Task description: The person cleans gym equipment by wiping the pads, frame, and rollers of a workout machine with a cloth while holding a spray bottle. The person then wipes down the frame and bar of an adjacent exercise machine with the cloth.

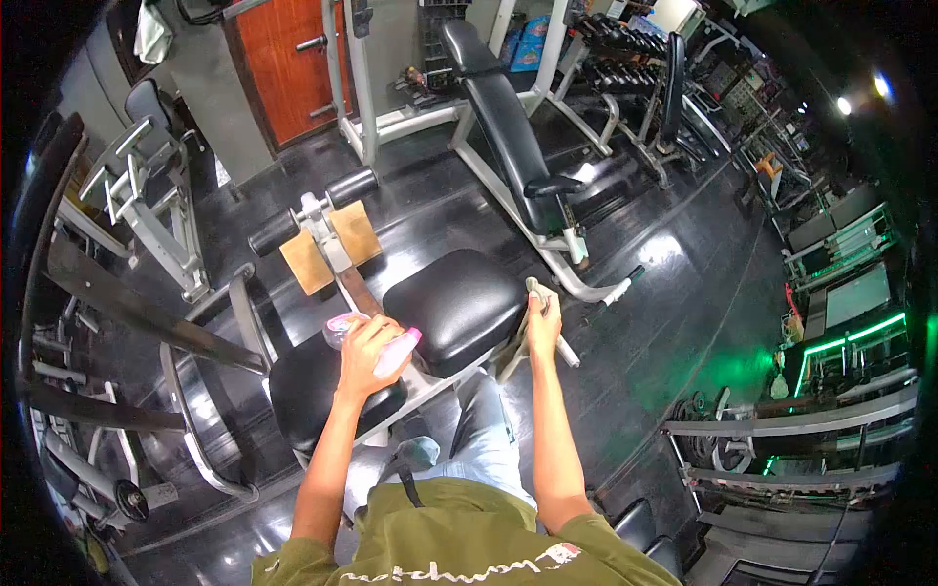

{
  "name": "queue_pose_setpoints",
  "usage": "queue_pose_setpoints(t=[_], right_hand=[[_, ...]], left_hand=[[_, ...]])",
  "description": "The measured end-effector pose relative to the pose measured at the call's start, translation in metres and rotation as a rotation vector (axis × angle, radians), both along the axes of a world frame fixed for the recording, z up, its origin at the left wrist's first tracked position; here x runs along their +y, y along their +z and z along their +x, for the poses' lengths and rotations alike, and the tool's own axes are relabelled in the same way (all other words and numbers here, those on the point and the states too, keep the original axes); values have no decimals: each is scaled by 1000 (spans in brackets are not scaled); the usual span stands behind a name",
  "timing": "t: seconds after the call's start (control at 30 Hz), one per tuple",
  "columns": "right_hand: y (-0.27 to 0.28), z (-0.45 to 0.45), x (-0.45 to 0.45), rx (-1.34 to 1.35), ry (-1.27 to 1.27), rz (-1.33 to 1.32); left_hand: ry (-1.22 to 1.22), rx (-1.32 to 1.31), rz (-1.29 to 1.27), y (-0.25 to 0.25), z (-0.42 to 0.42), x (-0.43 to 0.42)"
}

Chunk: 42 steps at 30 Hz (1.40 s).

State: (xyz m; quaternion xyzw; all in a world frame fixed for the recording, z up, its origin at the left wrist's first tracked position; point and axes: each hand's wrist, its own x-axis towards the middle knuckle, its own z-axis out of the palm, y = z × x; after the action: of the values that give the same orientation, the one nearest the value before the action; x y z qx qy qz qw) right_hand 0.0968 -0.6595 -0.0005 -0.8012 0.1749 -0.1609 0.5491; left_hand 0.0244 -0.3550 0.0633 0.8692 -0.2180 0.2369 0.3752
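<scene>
My left hand [369, 350] is wrapped round a pink and clear plastic bottle [399, 352], which looks like a spray bottle and is tilted over the bench. Beneath it lies one black padded seat [301, 383] of the bench. A second black pad [455, 305] sits just right of the bottle, with a shiny top. At that pad's right edge, my right hand [543, 320] is closed on a pale greyish cloth [512, 357], which hangs down beside the pad. The fingertips of the right hand are partly hidden by the cloth.
Ahead of the bench stand foam rollers [352, 186] on a post with tan boards [356, 232]. An inclined black bench [508, 137] is beyond, near a dumbbell rack [625, 73]. Metal machine frames [147, 352] crowd the left. Dark floor [645, 352] stretches to the right.
</scene>
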Motion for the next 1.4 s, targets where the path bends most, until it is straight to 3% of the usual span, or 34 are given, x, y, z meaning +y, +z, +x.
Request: queue_pose_setpoints(t=[0.1,0.23,0.43,0.67,0.73,0.9,0.97,1.1,1.3,1.4], right_hand=[[2,-30,20,-227,-42,-184],[-2,-63,41,-266,-53,-133],[9,-23,8,-121,-3,-37],[-1,61,-36,316,363,90],[-8,84,-33,408,512,151],[-20,131,-2,414,623,5],[-30,141,0,441,664,66],[-25,115,-11,463,653,190],[27,48,-55,580,531,236],[16,45,-44,457,464,59]], left_hand=[[19,-1,9,4,0,-3],[27,71,54,0,0,-4],[17,215,172,7,17,-14],[115,423,92,15,70,-29],[181,476,46,5,86,-32],[283,488,107,-34,119,-28],[340,496,141,-40,126,-27],[366,561,272,-54,125,-24],[440,532,438,-62,118,-36],[419,534,424,-59,118,-36]])
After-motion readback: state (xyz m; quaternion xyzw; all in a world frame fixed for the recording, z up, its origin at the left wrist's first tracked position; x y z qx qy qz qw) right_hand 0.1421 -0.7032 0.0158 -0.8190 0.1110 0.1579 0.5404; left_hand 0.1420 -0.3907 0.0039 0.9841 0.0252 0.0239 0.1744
